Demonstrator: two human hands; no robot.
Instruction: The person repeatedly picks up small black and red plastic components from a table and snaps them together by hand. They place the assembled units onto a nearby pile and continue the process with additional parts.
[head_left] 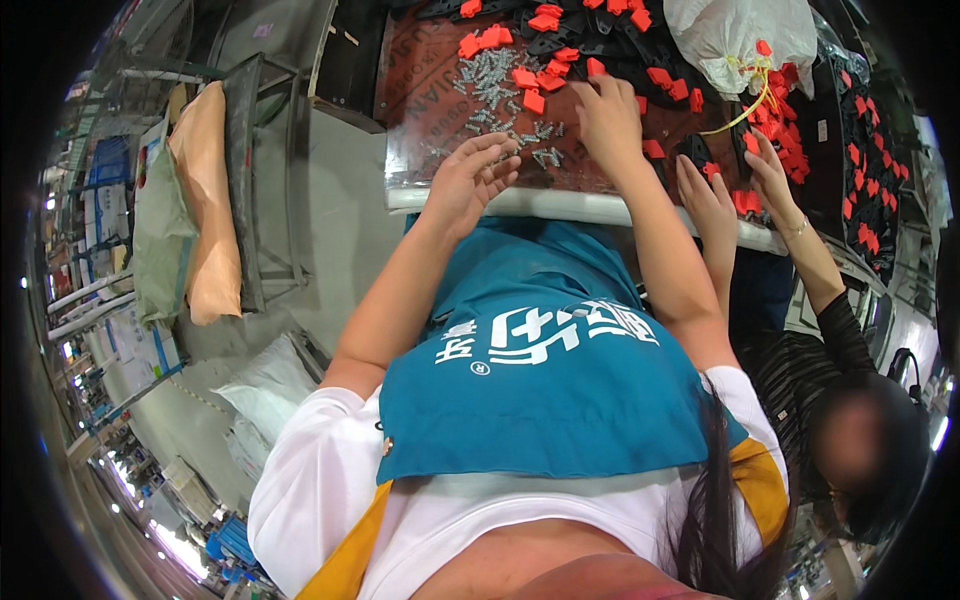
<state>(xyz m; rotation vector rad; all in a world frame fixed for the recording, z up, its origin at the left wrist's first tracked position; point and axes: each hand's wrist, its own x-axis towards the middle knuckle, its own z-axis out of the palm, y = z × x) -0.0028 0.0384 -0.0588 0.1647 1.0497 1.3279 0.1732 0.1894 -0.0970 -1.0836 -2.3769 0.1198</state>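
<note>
My left hand (pixel 470 182) is over the near edge of the work table, palm turned inward and fingers curled. Beside its fingertips lie loose metal coil springs (pixel 490 80); whatever is between the fingers is too small to make out. My right hand (pixel 608 125) reaches further over the table, its fingers stretched out and apart. Just beyond its fingertips is a small red plastic piece (pixel 596 67), and I cannot tell whether they touch. More red pieces (pixel 534 102) are scattered between my two hands. Black plastic parts (pixel 590 42) are heaped at the far side.
At my right, a co-worker's hands (pixel 708 195) handle a black part and red pieces. A white sack (pixel 740 40) with yellow cord stands at the far right. The table's near edge has a white padded rim (pixel 560 205). A metal frame (pixel 265 180) stands to the left.
</note>
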